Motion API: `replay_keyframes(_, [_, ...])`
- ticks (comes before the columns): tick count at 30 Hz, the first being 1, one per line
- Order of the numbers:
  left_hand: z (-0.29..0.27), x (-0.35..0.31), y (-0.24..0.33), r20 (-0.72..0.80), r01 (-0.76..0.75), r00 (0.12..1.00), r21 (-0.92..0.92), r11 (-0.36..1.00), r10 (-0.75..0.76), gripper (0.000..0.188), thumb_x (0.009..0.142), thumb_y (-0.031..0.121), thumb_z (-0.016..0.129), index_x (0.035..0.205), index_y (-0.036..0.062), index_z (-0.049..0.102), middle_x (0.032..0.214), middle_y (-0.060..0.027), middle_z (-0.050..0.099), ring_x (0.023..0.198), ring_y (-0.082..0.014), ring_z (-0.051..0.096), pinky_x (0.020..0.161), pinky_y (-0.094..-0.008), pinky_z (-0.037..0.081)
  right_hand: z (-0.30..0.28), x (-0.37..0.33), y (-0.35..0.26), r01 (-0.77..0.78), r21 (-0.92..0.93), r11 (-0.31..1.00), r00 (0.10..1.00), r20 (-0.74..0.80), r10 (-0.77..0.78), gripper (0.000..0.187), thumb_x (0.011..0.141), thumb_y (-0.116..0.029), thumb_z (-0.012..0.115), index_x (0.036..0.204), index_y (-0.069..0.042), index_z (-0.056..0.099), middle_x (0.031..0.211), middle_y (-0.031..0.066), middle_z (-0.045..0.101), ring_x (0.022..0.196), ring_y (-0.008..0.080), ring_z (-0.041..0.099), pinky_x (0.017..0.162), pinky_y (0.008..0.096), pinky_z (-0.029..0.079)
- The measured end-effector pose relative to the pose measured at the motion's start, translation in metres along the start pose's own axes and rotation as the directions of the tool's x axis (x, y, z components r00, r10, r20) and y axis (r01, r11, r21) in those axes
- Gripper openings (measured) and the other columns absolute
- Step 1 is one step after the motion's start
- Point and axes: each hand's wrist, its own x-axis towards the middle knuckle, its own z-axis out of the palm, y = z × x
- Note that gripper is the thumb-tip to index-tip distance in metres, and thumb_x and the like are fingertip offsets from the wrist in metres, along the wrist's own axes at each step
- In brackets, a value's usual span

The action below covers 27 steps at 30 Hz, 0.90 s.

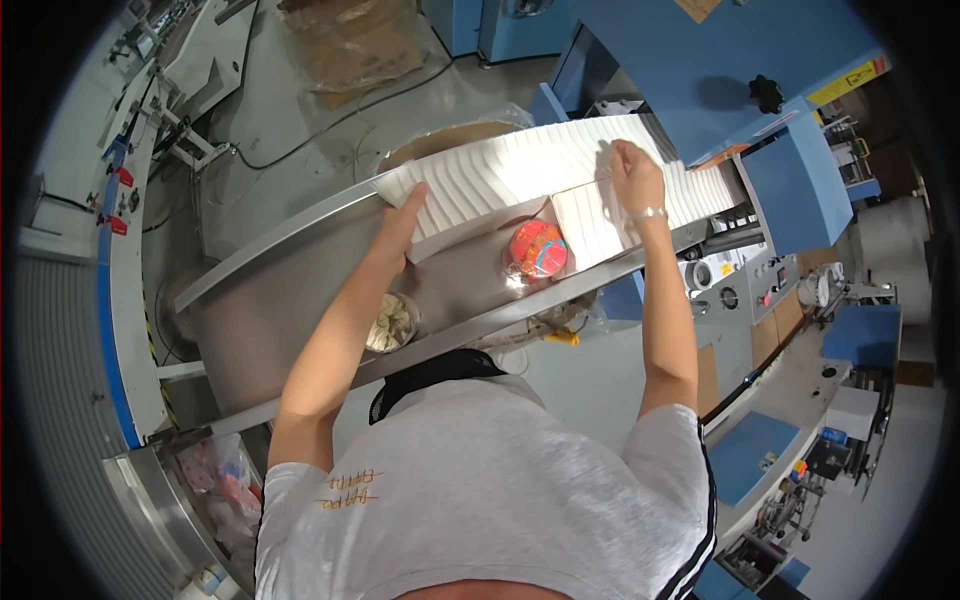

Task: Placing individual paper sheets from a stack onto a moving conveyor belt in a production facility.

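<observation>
A long row of white, ridged, closely packed pieces (500, 170), perhaps folded sheets, lies across a metal trough. My left hand (403, 228) grips the row's left end, thumb along the upper edge; its other fingers are partly hidden. Over the right part of the row is my right hand (637, 180), fingers curled together; whatever they pinch is too small to make out. A shorter white block (592, 225) lies against the near side of the row, below my right hand. Beside that block stands a round container with a red patterned lid (538, 249).
The metal trough (290, 300) slopes from lower left toward a blue machine (680, 60) at upper right. Near my left forearm sits a clear jar of pale pieces (393, 322). Behind the trough are a plastic-lined round bin (450, 140) and a cable (330, 133) on the floor.
</observation>
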Motion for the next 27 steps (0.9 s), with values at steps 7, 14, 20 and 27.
replay_keyframes(7, [0.005,-0.021,0.015,-0.179,-0.027,0.983,0.041,0.999,0.034,0.086,0.077,0.040,0.070,0.133,-0.0029,0.020,0.125,-0.0169,0.044,0.114,-0.0242,0.047,0.096,-0.0336,0.038,0.023,0.058,0.037,-0.228,-0.315,0.921,0.973,-0.059,0.221,0.022,0.085,-0.021,0.053,0.101,-0.011,0.065,0.101,0.0135,0.064,0.095,0.0327,0.060,0.082,0.0416,0.048])
replay_keyframes(14, [0.002,-0.016,0.009,-0.076,-0.069,0.995,0.001,0.998,0.069,0.087,0.073,0.034,0.074,0.131,-0.0025,0.021,0.124,-0.0170,0.045,0.113,-0.0245,0.047,0.094,-0.0338,0.040,0.032,0.071,0.053,-0.242,-0.345,0.907,0.970,-0.088,0.225,0.022,0.085,-0.027,0.054,0.098,-0.015,0.067,0.098,0.0124,0.064,0.092,0.0322,0.060,0.080,0.0411,0.048])
replay_keyframes(20, [-0.002,-0.012,0.006,-0.063,-0.090,0.994,0.019,0.996,0.091,0.085,0.073,0.034,0.074,0.129,-0.0035,0.023,0.122,-0.0166,0.046,0.111,-0.0241,0.049,0.093,-0.0339,0.040,0.037,0.073,0.064,-0.213,-0.337,0.917,0.977,-0.102,0.190,0.021,0.085,-0.028,0.055,0.095,-0.014,0.068,0.095,0.0129,0.065,0.090,0.0315,0.061,0.079,0.0402,0.048])
replay_keyframes(27, [0.005,-0.022,0.014,-0.079,-0.090,0.993,0.018,0.996,0.091,0.081,0.074,0.034,0.074,0.127,-0.0033,0.026,0.122,-0.0169,0.047,0.111,-0.0240,0.049,0.093,-0.0342,0.041,0.037,0.072,0.065,-0.222,-0.361,0.906,0.975,-0.096,0.201,0.020,0.085,-0.026,0.055,0.095,-0.015,0.068,0.095,0.0133,0.064,0.089,0.0318,0.061,0.078,0.0404,0.049])
